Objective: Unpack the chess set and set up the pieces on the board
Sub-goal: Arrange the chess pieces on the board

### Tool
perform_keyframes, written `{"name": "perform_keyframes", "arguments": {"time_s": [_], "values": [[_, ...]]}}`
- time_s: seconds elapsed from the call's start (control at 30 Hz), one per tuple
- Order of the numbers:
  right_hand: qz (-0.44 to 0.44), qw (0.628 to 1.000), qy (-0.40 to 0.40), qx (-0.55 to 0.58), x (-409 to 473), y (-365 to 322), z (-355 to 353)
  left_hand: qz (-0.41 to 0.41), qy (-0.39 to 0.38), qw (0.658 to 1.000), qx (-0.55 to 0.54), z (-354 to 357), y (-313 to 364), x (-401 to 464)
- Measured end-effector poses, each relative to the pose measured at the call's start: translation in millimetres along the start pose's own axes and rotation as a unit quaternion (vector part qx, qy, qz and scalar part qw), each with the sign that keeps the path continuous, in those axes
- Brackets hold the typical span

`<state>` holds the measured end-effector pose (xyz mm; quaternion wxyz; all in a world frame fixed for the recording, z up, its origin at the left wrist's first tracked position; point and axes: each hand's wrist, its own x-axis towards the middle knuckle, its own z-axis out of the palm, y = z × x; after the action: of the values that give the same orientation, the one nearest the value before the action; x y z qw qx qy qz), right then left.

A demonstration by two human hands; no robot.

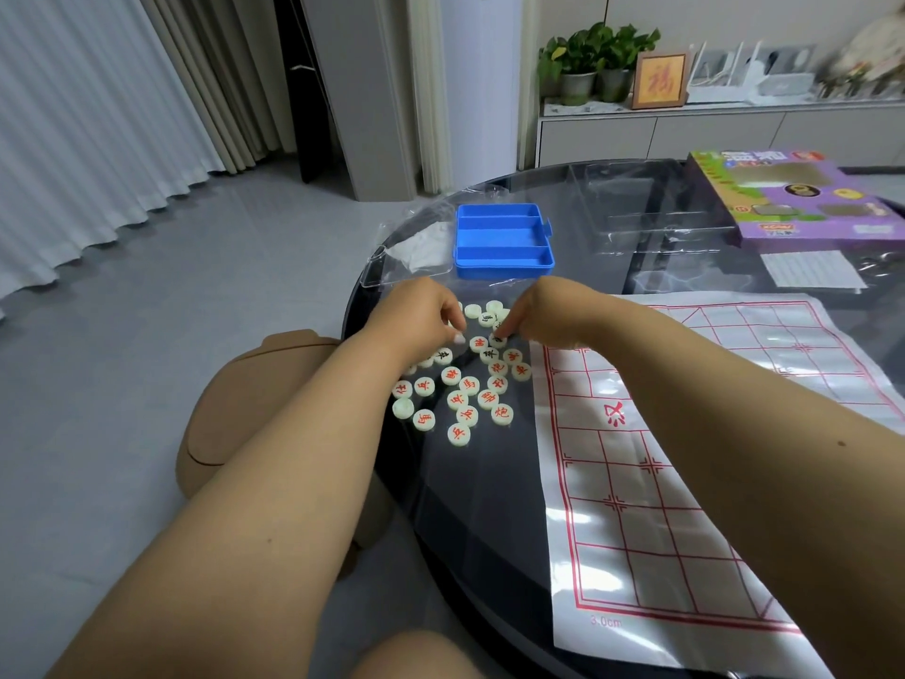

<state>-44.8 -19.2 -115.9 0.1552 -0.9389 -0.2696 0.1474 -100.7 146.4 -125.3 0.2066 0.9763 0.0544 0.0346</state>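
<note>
Pale, glowing-white discs, the pieces (458, 384), lie loose on the dark glass bench (489, 507) in front of us, most face up with red characters and a few with black. At the left edge of the bench sits a tan stool (230, 414) on the floor. Our left hand (421, 311) hangs over the far left of the scatter with fingers curled down, the tips at a piece; we cannot tell whether it grips one. Beyond the pieces stands an open blue box (502, 240) on clear plastic wrap (416, 237). Our right hand (538, 316) reaches in beside the left, its fingers bunched and pinching one piece (498, 340). To the right lies the white board (685, 458) with red lines, bare of pieces. Far right sits a purple carton (783, 198).
</note>
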Motion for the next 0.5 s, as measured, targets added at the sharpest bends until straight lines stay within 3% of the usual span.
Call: {"name": "perform_keyframes", "arguments": {"time_s": [0.17, 0.3, 0.5], "values": [[-0.069, 0.996, 0.004, -0.051, -3.9, 3.3, -0.7, 0.034, -0.009, 0.998, -0.053, -4.5, 2.8, 1.9], [-0.100, 0.994, -0.032, -0.043, -13.7, 2.9, -1.3, 0.088, -0.048, 0.994, 0.039, -1.5, 0.9, -0.7], [-0.086, 0.994, -0.017, -0.061, -8.6, 6.7, -0.9, 0.068, -0.069, 0.994, 0.057, -5.9, -6.3, -11.1]]}}
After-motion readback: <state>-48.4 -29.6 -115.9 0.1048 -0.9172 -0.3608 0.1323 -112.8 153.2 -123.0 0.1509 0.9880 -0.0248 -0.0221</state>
